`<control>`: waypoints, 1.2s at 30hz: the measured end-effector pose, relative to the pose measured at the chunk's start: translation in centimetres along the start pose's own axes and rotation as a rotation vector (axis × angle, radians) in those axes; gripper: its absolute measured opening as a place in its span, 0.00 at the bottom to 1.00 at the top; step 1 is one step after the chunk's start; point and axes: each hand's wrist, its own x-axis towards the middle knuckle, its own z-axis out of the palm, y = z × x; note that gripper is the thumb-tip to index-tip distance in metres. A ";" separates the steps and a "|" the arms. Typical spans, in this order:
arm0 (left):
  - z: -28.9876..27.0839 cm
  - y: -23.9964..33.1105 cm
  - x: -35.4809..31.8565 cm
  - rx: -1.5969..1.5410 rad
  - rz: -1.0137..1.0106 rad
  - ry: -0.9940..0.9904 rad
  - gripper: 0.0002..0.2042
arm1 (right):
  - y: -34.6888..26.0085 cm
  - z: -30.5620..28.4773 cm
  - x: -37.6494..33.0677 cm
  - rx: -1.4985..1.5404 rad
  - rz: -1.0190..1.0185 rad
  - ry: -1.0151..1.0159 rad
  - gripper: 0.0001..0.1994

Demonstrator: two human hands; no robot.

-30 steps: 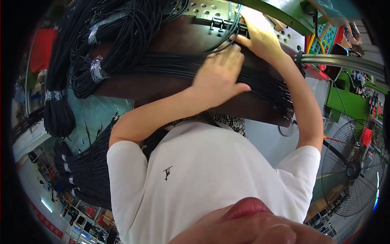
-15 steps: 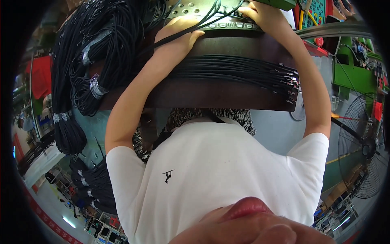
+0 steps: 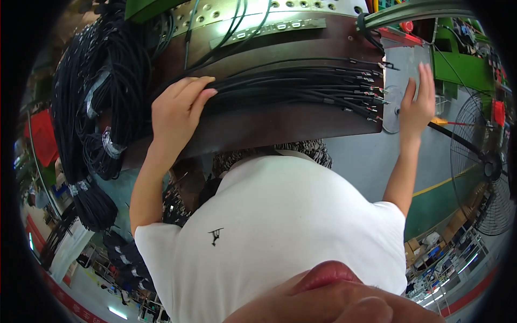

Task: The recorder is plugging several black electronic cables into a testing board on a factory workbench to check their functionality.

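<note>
On the dark brown bench (image 3: 258, 125), a row of black cables (image 3: 291, 86) lies lengthwise, their connector ends at the right edge. My left hand (image 3: 177, 107) rests at the left part of this row, thumb and fingers closed on a black cable; the grip itself is partly hidden. Past the bench's right edge, my right hand (image 3: 418, 105) is raised with its fingers stretched out and nothing in it. Nearest to it are the bare cable ends. Behind the row is a metal fixture strip (image 3: 269, 33) with several slots, and thin cables cross it.
Large coiled bundles of black cable (image 3: 102, 91) hang at the left, tied with clear wrap. A metal rail (image 3: 420, 13) juts out at the back right. A black fan (image 3: 487, 164) stands at the far right beside green machinery (image 3: 458, 67).
Both hands have come back from the fixture at the rear: the left down to the cable row, the right out past the bench edge, now open. The view has shifted somewhat.
</note>
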 end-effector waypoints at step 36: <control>3.9 8.3 -1.5 -1.509 -0.701 -0.105 0.17 | -15.0 2.7 7.0 1.283 -0.166 -0.595 0.15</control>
